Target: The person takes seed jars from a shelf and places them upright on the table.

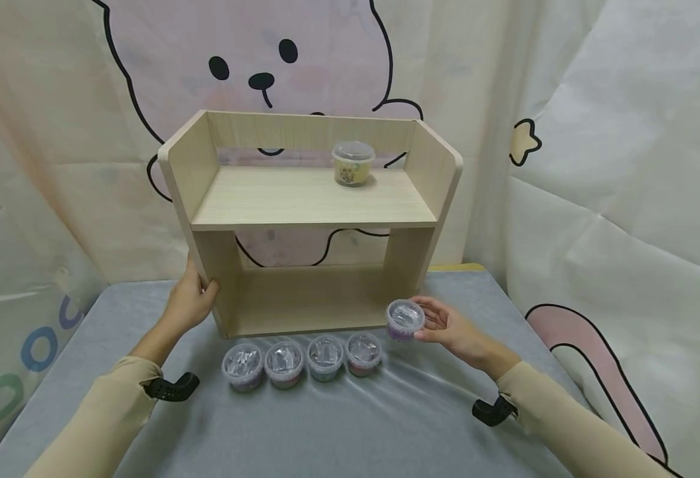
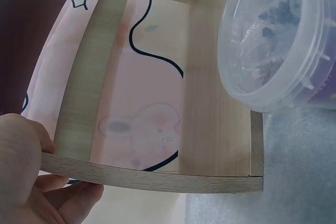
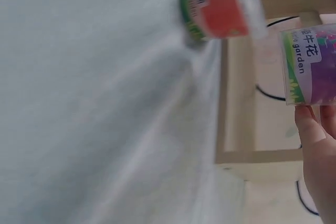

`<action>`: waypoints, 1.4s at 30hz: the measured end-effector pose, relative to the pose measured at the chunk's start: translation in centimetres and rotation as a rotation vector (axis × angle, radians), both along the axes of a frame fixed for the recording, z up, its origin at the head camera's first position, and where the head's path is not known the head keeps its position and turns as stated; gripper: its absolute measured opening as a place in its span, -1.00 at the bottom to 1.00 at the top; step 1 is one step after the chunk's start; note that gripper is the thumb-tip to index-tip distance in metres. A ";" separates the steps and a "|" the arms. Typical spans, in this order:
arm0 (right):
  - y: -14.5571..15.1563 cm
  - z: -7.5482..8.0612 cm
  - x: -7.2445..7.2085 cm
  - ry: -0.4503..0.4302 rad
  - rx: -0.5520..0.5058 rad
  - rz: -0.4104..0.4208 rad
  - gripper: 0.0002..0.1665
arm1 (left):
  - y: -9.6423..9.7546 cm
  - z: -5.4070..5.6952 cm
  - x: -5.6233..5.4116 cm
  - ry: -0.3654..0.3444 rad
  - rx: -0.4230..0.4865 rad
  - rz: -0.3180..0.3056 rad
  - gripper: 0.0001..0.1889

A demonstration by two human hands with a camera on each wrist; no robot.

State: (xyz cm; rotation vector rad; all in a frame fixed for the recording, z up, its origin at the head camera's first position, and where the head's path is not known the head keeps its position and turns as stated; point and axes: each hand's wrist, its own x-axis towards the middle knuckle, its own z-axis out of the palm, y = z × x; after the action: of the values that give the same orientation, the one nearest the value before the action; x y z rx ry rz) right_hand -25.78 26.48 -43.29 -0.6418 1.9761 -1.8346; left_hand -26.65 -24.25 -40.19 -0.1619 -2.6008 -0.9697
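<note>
In the head view, a pale wooden two-tier shelf (image 1: pixel 302 199) stands on the table. My left hand (image 1: pixel 190 299) grips its left side panel; the left wrist view shows the thumb and fingers on either side of the panel edge (image 2: pixel 157 179). With thumb and fingers, my right hand (image 1: pixel 454 338) holds a small clear-lidded plastic tub (image 1: pixel 406 318) in front of the shelf's lower right corner. Its purple label (image 3: pixel 320 72) reads "garden" in the right wrist view. A yellow tub (image 1: pixel 352 164) sits on the upper tier, right of centre.
Several lidded tubs (image 1: pixel 284 363) stand in a row before the shelf; one (image 3: pixel 218 9) shows a red label. A grey cloth (image 1: pixel 350 438) covers the table. Printed curtains (image 1: pixel 619 166) hang behind and at the sides. Black straps (image 1: pixel 171 387) circle both sleeves.
</note>
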 end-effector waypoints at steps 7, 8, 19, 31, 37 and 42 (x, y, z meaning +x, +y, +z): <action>0.9 -3.0 0.6 -0.006 0.040 -0.039 -0.13 | -0.2 -0.1 -0.1 -0.019 -0.002 0.002 -0.24; 1.1 -3.4 0.7 -0.009 0.041 -0.037 -0.12 | -0.2 -0.1 -0.1 -0.021 -0.001 0.000 -0.24; 0.8 -5.5 1.4 -0.021 0.000 0.005 -0.13 | -0.1 -0.1 0.1 -0.009 0.004 -0.001 -0.25; 0.4 -5.9 1.4 -0.007 0.004 0.033 -0.12 | -0.1 0.2 0.0 -0.018 0.008 0.004 -0.26; 0.6 -6.1 1.4 0.007 0.059 0.030 -0.11 | -0.1 0.3 0.2 -0.028 0.006 0.009 -0.25; 0.8 -6.4 1.5 0.007 0.081 0.043 -0.10 | -0.1 0.0 0.2 -0.026 0.004 0.013 -0.24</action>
State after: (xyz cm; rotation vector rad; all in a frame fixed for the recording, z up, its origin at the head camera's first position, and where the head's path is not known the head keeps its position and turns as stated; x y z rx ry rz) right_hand -24.23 27.27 -49.68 -0.6614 2.0140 -1.7197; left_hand -26.46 -24.34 -40.18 -0.1328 -2.6202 -0.9785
